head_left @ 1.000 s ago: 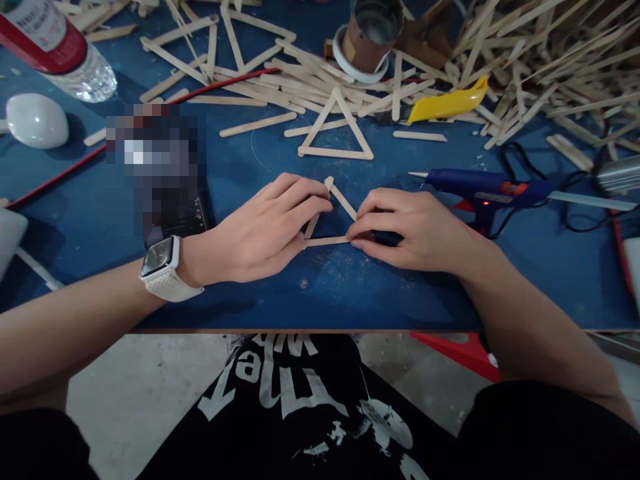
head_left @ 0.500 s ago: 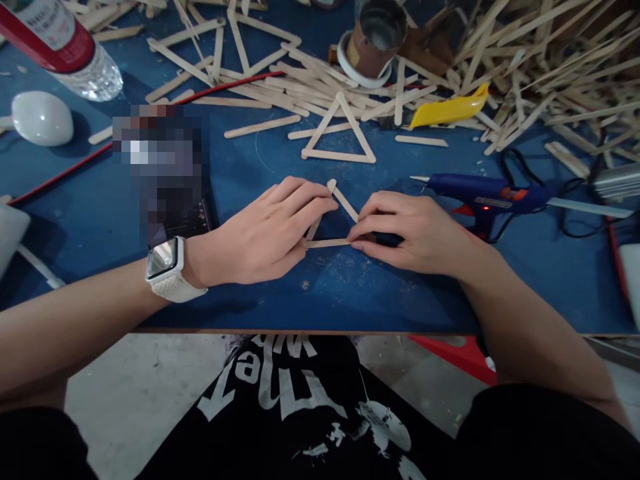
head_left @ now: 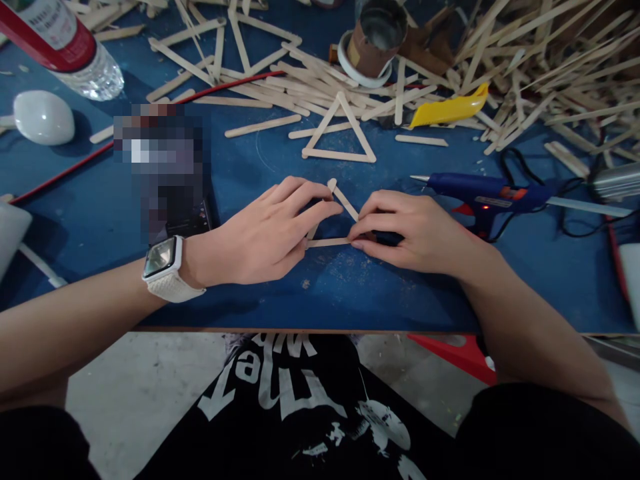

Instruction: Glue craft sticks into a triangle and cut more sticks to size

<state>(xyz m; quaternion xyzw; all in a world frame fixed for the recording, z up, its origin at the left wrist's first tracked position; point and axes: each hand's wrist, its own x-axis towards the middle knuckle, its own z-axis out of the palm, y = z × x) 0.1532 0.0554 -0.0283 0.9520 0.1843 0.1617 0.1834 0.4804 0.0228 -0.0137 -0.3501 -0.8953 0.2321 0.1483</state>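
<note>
Between my hands, a triangle of wooden craft sticks (head_left: 327,243) lies on the blue table. My right hand (head_left: 413,230) pinches its right corner, where two sticks meet, and hides that joint. Over the left side of the triangle rests my left hand (head_left: 270,230), wearing a watch; its fingers curve down, thumb side near the top corner and little finger at the lower left corner. These fingers cover most of the left stick. Just beyond lies a second, separate craft-stick triangle (head_left: 340,157). To the right of my right hand is a blue glue gun (head_left: 470,187) with a lit red light.
A yellow cutter (head_left: 450,110) and a large pile of loose craft sticks (head_left: 530,73) lie at the back right. A brown cup (head_left: 377,43) stands behind. At left are a bottle (head_left: 75,53), a white rounded object (head_left: 45,118) and a dark, partly pixelated object (head_left: 187,217).
My left hand's index finger has shifted slightly right and down near the triangle's top corner. My right hand keeps its hold on the right corner.
</note>
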